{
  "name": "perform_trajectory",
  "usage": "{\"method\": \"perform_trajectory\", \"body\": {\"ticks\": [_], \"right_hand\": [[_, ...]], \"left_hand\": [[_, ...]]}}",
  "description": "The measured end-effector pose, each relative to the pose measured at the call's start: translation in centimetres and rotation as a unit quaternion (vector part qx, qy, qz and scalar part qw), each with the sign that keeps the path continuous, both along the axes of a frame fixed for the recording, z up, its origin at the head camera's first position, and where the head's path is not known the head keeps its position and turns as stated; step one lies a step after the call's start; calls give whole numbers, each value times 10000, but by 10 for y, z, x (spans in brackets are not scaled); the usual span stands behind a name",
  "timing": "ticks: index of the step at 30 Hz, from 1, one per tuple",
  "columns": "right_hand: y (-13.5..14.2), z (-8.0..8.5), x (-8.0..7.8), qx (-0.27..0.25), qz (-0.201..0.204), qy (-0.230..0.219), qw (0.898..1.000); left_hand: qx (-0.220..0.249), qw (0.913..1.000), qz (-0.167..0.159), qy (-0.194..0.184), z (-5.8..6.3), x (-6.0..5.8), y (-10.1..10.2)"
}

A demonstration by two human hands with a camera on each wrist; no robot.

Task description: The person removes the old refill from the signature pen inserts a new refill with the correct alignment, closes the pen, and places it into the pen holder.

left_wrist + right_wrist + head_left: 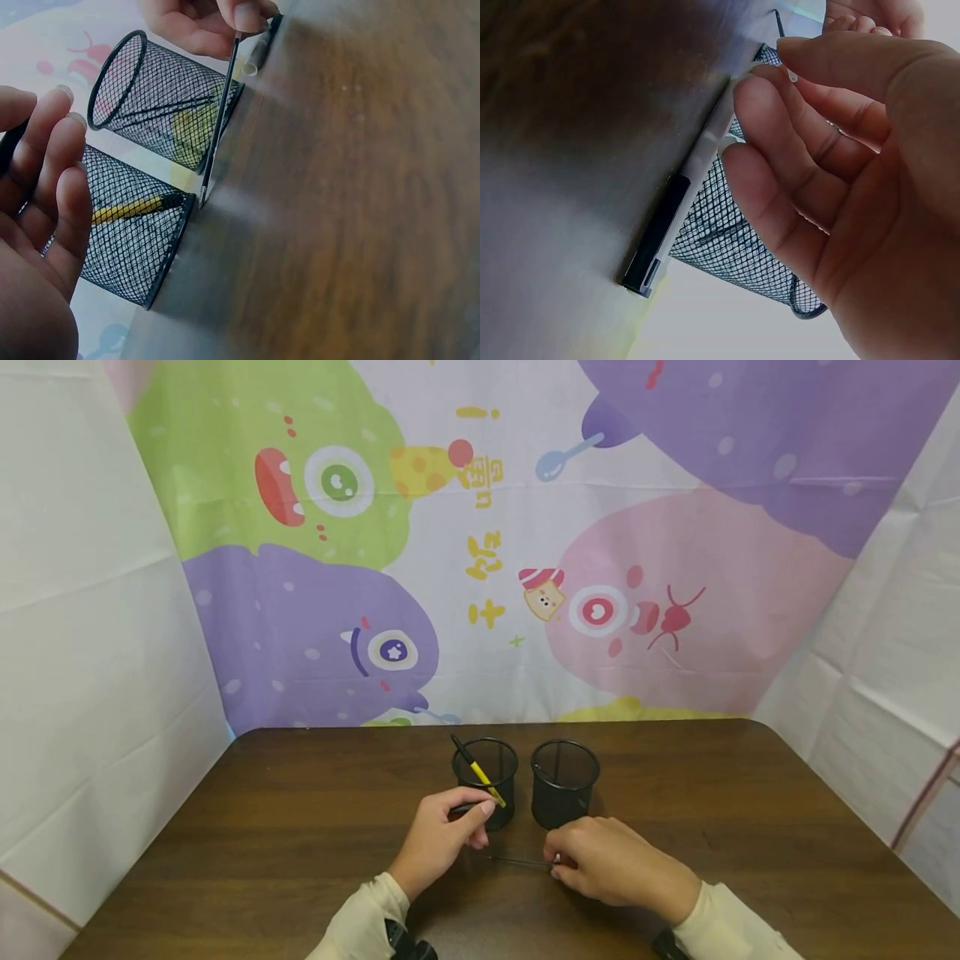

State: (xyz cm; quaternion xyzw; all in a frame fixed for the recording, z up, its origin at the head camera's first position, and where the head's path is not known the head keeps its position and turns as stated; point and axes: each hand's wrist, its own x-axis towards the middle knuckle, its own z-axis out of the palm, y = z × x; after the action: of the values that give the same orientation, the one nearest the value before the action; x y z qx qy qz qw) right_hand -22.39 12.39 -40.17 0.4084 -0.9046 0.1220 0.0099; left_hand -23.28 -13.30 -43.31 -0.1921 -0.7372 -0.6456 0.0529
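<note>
From the head, the right hand pinches a slim dark refill by one end, over the middle of the tabletop; the refill points left from that pinch, its long axis roughly parallel to the tabletop's far edge, its free end just below the left hand. That hand pinches a dark piece between thumb and finger. Toward the far edge stand the left cup, with a yellow pen leaning in it, and the right cup. From the left wrist, the refill's bare tip shows near the left cup's base, apart from the left fingers, and a pale barrel is just beside the right hand. From the right wrist, the barrel slants below the curled right fingers; whether they touch it I cannot tell. The right hand is nearer to both.
</note>
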Motion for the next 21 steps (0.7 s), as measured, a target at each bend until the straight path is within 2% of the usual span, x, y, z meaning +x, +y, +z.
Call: {"method": "perform_trajectory", "body": {"ticks": [21], "right_hand": [[-1, 0, 0, 95, -23, -169, 9998]], "left_hand": [[138, 9995, -266, -41, -2, -2, -1]]}}
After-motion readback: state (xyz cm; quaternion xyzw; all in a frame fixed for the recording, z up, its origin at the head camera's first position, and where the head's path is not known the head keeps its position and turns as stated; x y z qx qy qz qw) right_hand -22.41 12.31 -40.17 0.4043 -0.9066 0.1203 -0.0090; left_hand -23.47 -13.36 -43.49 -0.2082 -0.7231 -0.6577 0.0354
